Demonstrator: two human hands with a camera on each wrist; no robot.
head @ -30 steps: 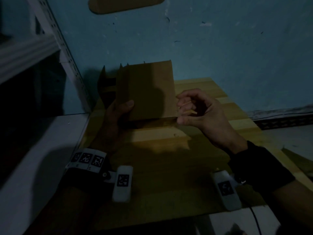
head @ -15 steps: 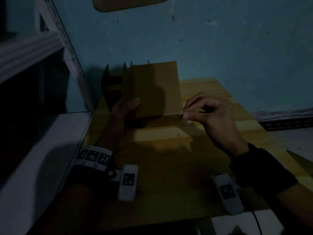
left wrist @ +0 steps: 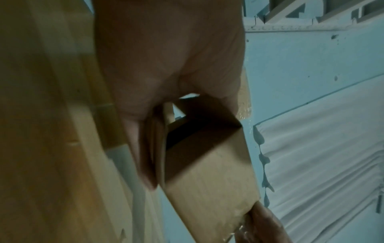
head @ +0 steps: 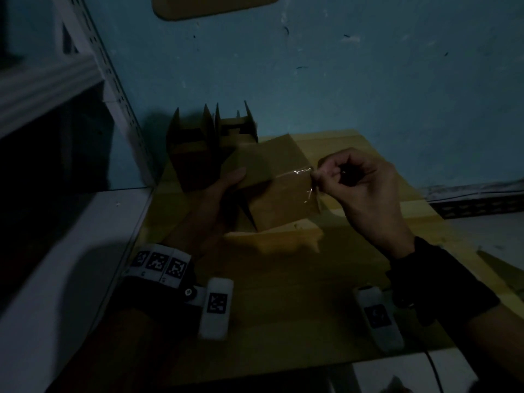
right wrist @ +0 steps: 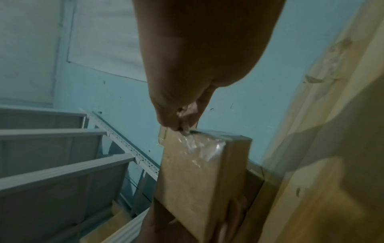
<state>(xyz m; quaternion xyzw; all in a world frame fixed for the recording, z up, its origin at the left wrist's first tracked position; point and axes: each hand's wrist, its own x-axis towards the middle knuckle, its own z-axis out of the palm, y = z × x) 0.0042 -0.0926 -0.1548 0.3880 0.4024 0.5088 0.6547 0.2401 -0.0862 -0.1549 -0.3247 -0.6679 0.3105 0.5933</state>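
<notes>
A small brown cardboard box [head: 279, 188] is held tilted just above a wooden table [head: 283, 293]. My left hand [head: 224, 188] grips its left side, thumb on top. My right hand [head: 354, 182] pinches a strip of clear tape [head: 307, 180] at the box's right edge. In the right wrist view the shiny tape [right wrist: 204, 148] lies over the box's [right wrist: 193, 177] upper corner below my pinching fingertips [right wrist: 182, 126]. The left wrist view shows my palm [left wrist: 166, 65] against the box [left wrist: 207, 164], whose near end is open.
Open cardboard boxes [head: 204, 143] with raised flaps stand at the table's back left against the blue wall [head: 340, 80]. A white metal shelf rack [head: 93, 80] stands on the left. A white surface [head: 56, 265] adjoins the table's left edge.
The box has been turned and tilted from upright to slanted. My right hand moved from its lower right corner up to the right edge and now pinches the tape.
</notes>
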